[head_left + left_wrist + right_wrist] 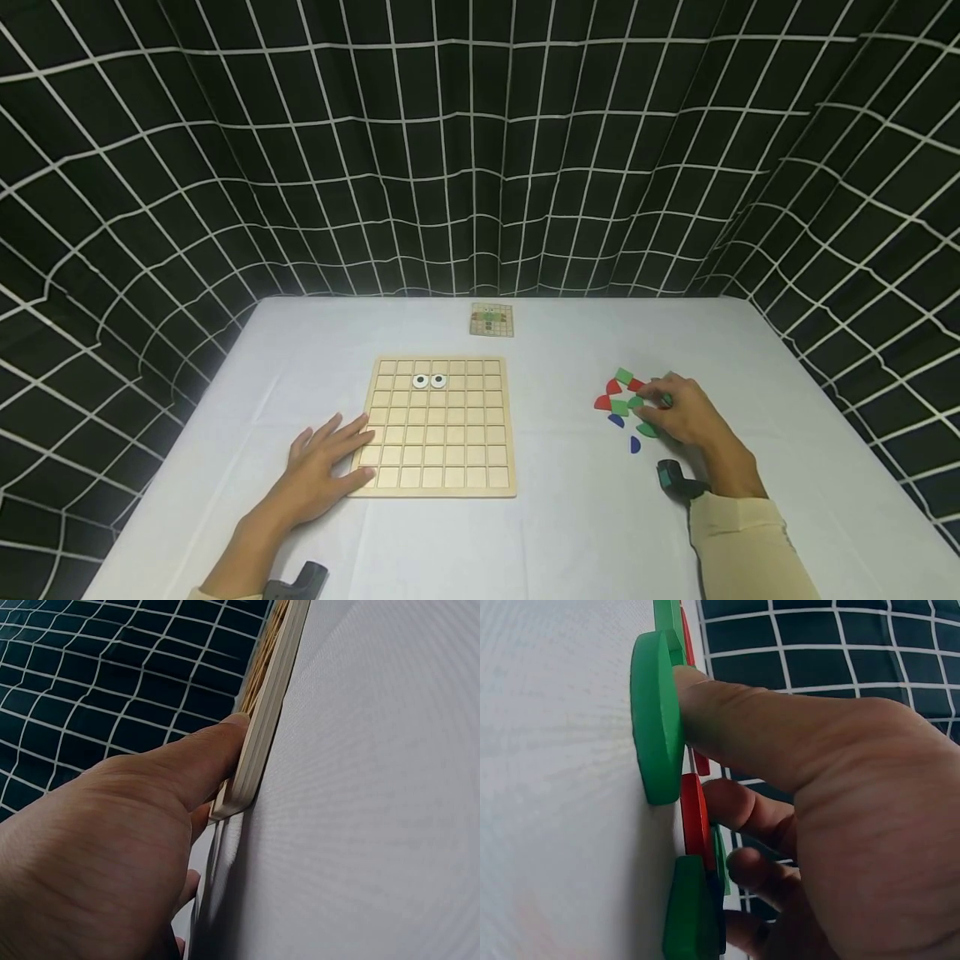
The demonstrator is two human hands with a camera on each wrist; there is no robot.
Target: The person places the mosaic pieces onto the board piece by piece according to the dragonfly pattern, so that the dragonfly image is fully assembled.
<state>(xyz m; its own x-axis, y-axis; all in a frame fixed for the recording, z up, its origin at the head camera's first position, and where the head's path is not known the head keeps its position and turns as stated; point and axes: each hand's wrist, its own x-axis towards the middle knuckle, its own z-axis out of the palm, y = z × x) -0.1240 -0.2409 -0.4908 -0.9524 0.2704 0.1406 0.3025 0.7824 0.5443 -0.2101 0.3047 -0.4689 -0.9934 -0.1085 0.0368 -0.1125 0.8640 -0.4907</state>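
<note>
My left hand (322, 471) lies with fingers spread on the left edge of a wooden grid board (435, 487). In the left wrist view, its thumb (217, 746) rests along the board's rim (266, 742). Two white eye pieces (429, 381) sit side by side in the board's second row. Over a loose cluster of flat pieces, my right hand (682, 408) reaches down with bent fingers. Its thumb (727, 724) touches a green rounded piece (656, 724) in the right wrist view. The other fingers hover beside a red piece (695, 817) and another green piece (686, 907).
Blue half-round pieces (635, 445) lie at the cluster's near side, with red (603, 402) and green pieces (624, 377) behind. A small patterned card (492, 320) lies at the back of the white table (570, 517). Dark grid-lined curtains (495, 150) hang around it.
</note>
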